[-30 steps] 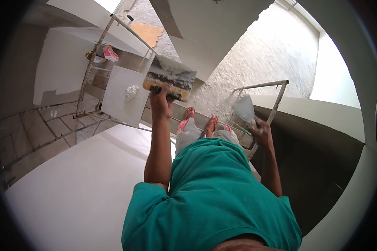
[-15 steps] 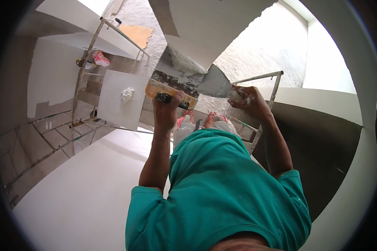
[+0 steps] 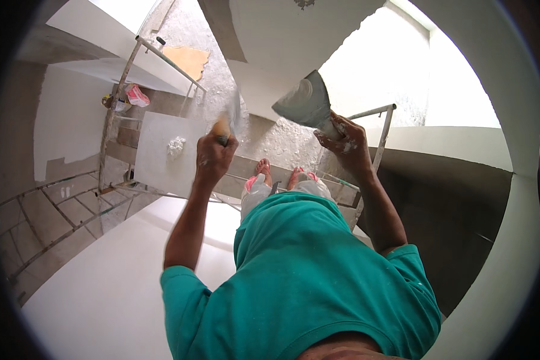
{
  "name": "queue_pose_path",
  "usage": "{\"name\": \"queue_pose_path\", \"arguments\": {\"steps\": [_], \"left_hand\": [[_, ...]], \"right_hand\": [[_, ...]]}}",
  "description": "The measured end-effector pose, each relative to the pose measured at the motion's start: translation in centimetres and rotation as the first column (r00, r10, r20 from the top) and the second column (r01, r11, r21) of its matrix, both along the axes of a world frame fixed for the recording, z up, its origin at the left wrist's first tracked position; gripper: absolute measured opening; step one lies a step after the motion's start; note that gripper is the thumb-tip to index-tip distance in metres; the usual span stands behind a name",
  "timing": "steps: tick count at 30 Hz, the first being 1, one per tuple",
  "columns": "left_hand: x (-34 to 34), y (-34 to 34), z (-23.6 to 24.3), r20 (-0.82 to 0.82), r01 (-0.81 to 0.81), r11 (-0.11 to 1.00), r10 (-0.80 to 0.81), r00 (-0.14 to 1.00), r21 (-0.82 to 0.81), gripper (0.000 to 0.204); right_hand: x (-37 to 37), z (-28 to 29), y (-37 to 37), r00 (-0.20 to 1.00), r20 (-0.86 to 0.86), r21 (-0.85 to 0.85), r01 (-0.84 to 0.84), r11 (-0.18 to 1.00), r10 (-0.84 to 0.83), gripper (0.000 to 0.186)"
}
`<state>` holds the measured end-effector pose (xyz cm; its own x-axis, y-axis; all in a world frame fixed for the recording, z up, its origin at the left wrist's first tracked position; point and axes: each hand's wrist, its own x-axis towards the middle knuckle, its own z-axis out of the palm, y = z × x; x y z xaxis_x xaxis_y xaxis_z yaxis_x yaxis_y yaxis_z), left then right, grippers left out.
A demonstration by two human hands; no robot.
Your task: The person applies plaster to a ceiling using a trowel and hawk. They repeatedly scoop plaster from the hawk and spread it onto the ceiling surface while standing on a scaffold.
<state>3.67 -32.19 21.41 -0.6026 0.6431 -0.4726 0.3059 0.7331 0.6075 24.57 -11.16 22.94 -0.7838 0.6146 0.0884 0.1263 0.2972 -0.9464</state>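
Note:
My left hand (image 3: 215,157) grips a wide putty knife (image 3: 225,125) with an orange handle, its blade blurred and seen nearly edge-on. My right hand (image 3: 349,147) holds another putty knife (image 3: 300,102), whose broad grey blade is raised and carries a smear of wet white putty. The two tools are apart. Just left of my left hand, a white board (image 3: 153,168) bears a small lump of putty (image 3: 176,146). My feet (image 3: 263,171) in flip-flops stand on planks (image 3: 246,162) between the hands.
Metal scaffold frames rise at left (image 3: 121,81) and right (image 3: 383,135). A pink-and-white bag (image 3: 137,96) lies by the left frame. Beyond are rough, pale flooring and an orange sheet (image 3: 186,60). Plastered walls (image 3: 72,108) surround me; a dark recess (image 3: 438,216) is at right.
The blades came together half a second ago and are now apart. My left tool has moved left and turned edge-on; my right one has risen with putty showing on it.

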Motion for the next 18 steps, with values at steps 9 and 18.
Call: {"name": "queue_pose_path", "arguments": {"steps": [9, 18], "left_hand": [[8.7, 2.7, 2.3, 0.974, -0.968, 0.116, -0.059, 0.219, 0.225, 0.038], [2.1, 4.8, -11.4, 0.940, -0.935, 0.098, -0.024, 0.341, 0.341, 0.053]], "right_hand": [[-3.4, -5.4, -1.0, 0.986, -0.119, 0.447, -0.054, 0.893, 0.119, 0.070], [7.2, -14.1, -0.7, 0.914, 0.394, 0.402, -0.077, 0.912, -0.096, 0.051]]}}
